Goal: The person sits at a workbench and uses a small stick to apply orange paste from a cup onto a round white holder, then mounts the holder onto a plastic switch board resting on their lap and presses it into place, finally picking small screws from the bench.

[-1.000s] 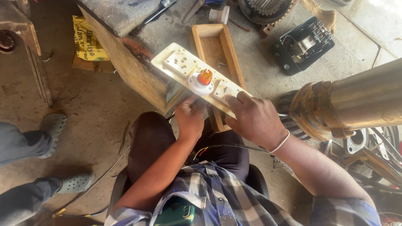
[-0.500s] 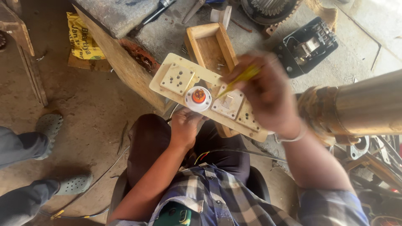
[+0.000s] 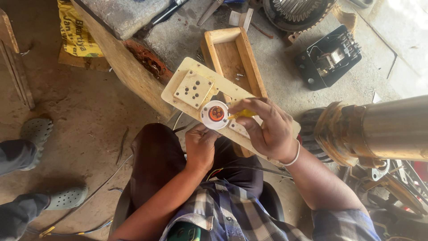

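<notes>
A cream switchboard panel (image 3: 180, 91) with a square socket (image 3: 193, 89) and a round white lamp holder with an orange centre (image 3: 215, 114) rests tilted over my lap. My left hand (image 3: 200, 145) grips the panel's near edge from below, just under the lamp holder. My right hand (image 3: 267, 127) lies on top of the panel and holds a yellow-handled screwdriver (image 3: 243, 114), its tip pointing at the lamp holder's right side.
An open wooden box (image 3: 232, 58) with small screws lies behind the panel. A black electrical unit (image 3: 330, 57) sits at the back right, a large metal cylinder (image 3: 383, 129) at right. Another person's feet in grey clogs (image 3: 40, 131) stand at left. Loose wires trail on the floor.
The panel has tilted up so its face shows more fully. My right hand came down onto it and brought the screwdriver tip to the lamp holder. My left hand stayed under the edge.
</notes>
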Demonstrator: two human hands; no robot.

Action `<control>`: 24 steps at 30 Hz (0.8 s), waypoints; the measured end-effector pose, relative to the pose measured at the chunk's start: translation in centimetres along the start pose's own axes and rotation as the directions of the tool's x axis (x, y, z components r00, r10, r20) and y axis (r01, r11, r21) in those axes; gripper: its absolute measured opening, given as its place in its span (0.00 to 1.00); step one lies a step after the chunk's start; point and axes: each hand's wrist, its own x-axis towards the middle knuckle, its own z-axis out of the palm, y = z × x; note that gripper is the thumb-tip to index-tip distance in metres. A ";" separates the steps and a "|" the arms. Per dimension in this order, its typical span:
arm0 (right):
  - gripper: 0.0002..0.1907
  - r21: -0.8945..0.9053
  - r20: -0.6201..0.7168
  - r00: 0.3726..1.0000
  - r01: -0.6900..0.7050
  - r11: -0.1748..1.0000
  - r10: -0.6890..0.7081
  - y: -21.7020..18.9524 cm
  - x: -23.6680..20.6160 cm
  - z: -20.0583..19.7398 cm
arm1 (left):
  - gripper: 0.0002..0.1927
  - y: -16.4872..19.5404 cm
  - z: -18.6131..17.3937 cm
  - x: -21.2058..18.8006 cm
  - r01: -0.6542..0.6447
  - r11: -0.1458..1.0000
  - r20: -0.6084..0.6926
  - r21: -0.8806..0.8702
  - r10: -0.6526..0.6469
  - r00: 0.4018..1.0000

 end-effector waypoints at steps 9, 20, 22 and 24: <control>0.24 -0.006 0.030 0.999 0.031 1.000 -0.030 -0.2 0.2 -0.2 | 0.10 0.1 -0.3 -0.3 -0.008 1.000 0.020 0.027 0.007 1.000; 0.30 -0.153 -0.023 1.000 0.017 0.988 -0.021 0.0 -0.1 0.3 | 0.11 0.4 -0.2 -0.3 0.024 1.000 0.021 0.000 -0.024 0.999; 0.31 -0.172 -0.014 0.999 0.038 0.984 -0.041 -0.1 0.1 0.1 | 0.10 0.4 -0.3 -0.2 0.020 1.000 0.025 0.010 -0.020 0.999; 0.30 -0.147 -0.010 0.997 0.075 0.986 -0.077 -0.3 0.4 0.1 | 0.10 0.3 -0.3 -0.2 0.008 0.998 0.024 0.060 -0.010 1.000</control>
